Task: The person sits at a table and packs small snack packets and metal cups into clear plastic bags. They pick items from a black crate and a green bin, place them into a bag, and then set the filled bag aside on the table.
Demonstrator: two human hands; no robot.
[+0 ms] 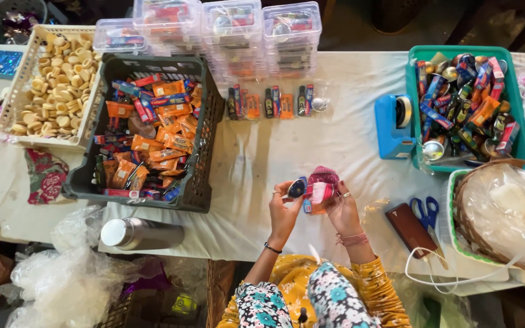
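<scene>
On the table [311, 140] stand two crates [86, 176], one green bin [521, 140], one wicker basket [466, 212], one steel flask [141, 234], one pair of scissors [426, 212] and one tape dispenser [390, 127].

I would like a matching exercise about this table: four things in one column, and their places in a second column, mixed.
Things:
1. dark crate
2. tape dispenser
3. scissors
4. steel bottle

Places:
A. lying at the near table edge, below the dark crate
B. beside the brown wallet, left of the wicker basket
C. against the left side of the green tub
D. right of the white basket of small round pieces

Pairs: 1-D, 2-C, 3-B, 4-A
</scene>
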